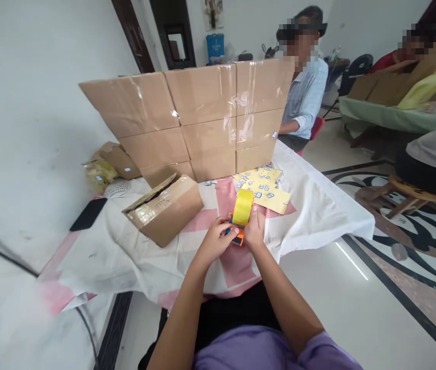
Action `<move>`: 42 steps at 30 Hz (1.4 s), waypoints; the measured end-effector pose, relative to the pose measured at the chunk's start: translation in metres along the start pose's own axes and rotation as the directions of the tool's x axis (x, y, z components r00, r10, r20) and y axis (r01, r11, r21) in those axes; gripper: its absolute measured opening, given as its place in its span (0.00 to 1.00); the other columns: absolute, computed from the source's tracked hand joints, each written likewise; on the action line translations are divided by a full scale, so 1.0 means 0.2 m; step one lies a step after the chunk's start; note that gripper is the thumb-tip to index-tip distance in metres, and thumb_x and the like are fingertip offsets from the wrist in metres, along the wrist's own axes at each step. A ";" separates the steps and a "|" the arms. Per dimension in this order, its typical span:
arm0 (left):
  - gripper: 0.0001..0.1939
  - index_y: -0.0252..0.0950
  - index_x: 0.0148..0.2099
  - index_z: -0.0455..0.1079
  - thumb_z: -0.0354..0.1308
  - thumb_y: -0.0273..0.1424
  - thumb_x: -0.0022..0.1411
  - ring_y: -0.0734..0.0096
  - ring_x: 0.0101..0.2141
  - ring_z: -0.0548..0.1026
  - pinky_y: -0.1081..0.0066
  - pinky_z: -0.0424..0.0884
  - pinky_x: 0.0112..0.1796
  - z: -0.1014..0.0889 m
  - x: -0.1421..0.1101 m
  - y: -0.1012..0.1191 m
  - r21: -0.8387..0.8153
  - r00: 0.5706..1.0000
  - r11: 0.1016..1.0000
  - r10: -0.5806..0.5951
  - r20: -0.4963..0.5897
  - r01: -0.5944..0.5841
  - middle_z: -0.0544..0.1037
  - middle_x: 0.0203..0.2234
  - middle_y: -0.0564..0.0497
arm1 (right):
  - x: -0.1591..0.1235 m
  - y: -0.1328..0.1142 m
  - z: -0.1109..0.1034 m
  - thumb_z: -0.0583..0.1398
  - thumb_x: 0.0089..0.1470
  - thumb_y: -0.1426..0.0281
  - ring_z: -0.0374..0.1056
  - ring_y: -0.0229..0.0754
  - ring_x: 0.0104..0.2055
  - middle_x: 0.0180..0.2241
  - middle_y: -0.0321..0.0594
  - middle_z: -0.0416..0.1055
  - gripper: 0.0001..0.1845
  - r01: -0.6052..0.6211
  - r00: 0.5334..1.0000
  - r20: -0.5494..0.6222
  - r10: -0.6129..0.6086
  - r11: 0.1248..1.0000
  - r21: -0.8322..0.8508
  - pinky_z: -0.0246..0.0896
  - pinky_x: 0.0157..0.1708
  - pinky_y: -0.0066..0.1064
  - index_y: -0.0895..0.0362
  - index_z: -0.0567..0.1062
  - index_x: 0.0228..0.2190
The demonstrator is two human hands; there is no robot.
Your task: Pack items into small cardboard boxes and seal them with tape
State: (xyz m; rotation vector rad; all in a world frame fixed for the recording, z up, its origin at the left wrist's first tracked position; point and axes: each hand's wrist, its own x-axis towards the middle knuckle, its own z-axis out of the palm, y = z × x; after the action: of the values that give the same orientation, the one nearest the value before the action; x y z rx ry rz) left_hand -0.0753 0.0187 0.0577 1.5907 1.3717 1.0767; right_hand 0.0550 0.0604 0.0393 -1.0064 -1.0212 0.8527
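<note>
Between my two hands is an orange and blue tape dispenser (pixel 238 237) carrying a large roll of yellow tape (pixel 243 207). My right hand (pixel 254 227) wraps around its right side, next to the roll. With bent fingers, my left hand (pixel 216 239) grips the dispenser's lower left end, thumb lying across it. To the left of my hands a cardboard box (pixel 166 208) rests tilted on the cloth, its taped top seam gaping a little. Yellow sheets with small drawn shapes (pixel 266 187) lie just beyond my right hand.
A wall of taped cardboard boxes (pixel 202 118) stands along the table's far side. A black phone (pixel 88 214) lies at the left on the white and pink tablecloth (pixel 310 200). A person in a light blue shirt (pixel 308 95) sits behind the boxes. Another table (pixel 376 113) stands at right.
</note>
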 end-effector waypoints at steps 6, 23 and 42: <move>0.09 0.37 0.37 0.81 0.61 0.34 0.60 0.58 0.45 0.79 0.62 0.74 0.49 -0.06 -0.05 0.09 -0.122 0.996 0.992 0.004 -0.093 -0.015 0.82 0.41 0.43 | 0.00 -0.01 0.02 0.56 0.59 0.43 0.62 0.43 0.29 0.20 0.35 0.62 0.29 0.105 0.992 -0.065 -0.105 0.994 0.007 0.64 0.35 0.37 0.52 0.67 0.20; 0.07 0.41 0.32 0.81 0.63 0.35 0.59 0.62 0.34 0.80 0.69 0.67 0.36 -0.20 -0.50 0.02 0.184 0.999 0.983 0.009 0.046 -0.018 0.85 0.30 0.52 | -0.19 -0.34 -0.21 0.65 0.46 0.59 0.74 0.44 0.29 0.26 0.35 0.75 0.13 0.040 0.941 -0.318 0.116 0.895 0.445 0.72 0.29 0.35 0.56 0.77 0.29; 0.06 0.43 0.36 0.80 0.62 0.31 0.67 0.77 0.29 0.79 0.80 0.70 0.33 -0.57 -0.91 0.25 0.366 0.959 0.920 0.221 -0.179 -0.143 0.84 0.28 0.60 | -0.26 -0.78 0.08 0.51 0.62 0.55 0.69 0.45 0.22 0.16 0.39 0.68 0.27 0.190 0.959 0.046 -0.280 0.753 0.631 0.67 0.26 0.37 0.54 0.77 0.20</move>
State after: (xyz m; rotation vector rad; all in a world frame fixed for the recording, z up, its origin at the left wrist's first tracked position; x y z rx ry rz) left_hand -0.1760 -0.1651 0.1239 1.9361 1.6587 1.1958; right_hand 0.0406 -0.0315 0.1752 -0.2441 -0.8638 0.9654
